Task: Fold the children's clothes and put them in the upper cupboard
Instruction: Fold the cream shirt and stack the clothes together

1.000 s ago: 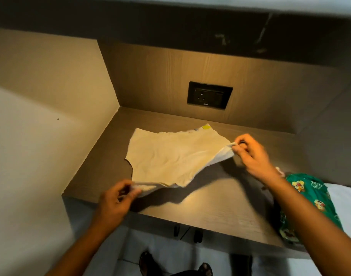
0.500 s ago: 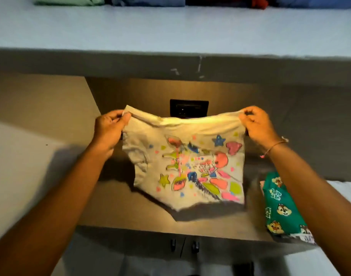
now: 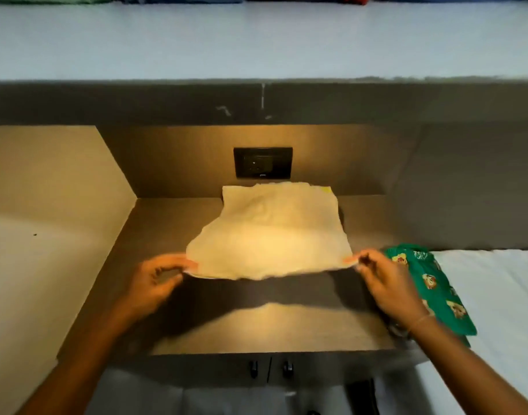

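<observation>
Head view: left hand (image 3: 155,283) and right hand (image 3: 385,283) each pinch a near corner of the cream shirt (image 3: 268,235), far edge draped on the counter (image 3: 256,327) below the socket (image 3: 262,162); laying-flat step, next probably lower near edge, then fold.

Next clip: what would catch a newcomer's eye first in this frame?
First, the pale cream garment, brightly lit mid-counter, plain side up; its far edge reaches the back wall below the black wall socket. The left hand and right hand each pinch a near corner, holding that edge just above the wooden counter. Next, the green cartoon-print garment at the counter's right end, beside the right wrist.
</observation>
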`<action>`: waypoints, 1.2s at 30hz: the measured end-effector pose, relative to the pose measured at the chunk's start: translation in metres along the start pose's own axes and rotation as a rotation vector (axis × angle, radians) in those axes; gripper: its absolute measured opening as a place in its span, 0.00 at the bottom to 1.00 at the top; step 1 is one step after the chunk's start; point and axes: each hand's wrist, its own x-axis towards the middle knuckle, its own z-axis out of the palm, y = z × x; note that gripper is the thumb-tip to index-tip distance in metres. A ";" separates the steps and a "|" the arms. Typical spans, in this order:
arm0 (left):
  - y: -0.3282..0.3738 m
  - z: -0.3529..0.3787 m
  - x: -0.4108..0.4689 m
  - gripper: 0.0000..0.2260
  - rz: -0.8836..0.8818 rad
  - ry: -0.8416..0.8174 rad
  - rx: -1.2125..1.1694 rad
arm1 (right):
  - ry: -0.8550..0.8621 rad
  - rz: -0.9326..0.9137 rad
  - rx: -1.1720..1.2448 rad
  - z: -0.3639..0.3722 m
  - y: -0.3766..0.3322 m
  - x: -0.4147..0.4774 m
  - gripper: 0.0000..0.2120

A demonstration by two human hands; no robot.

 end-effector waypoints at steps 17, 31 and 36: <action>-0.058 0.104 0.052 0.32 0.057 -0.194 0.846 | -0.366 -0.078 -0.552 0.124 0.024 0.051 0.33; -0.078 0.069 0.080 0.16 0.168 -0.170 0.820 | -0.254 -0.181 -0.566 0.088 0.045 0.046 0.23; -0.076 0.072 0.083 0.07 0.229 -0.081 0.771 | -0.130 -0.156 -0.462 0.084 0.040 0.045 0.08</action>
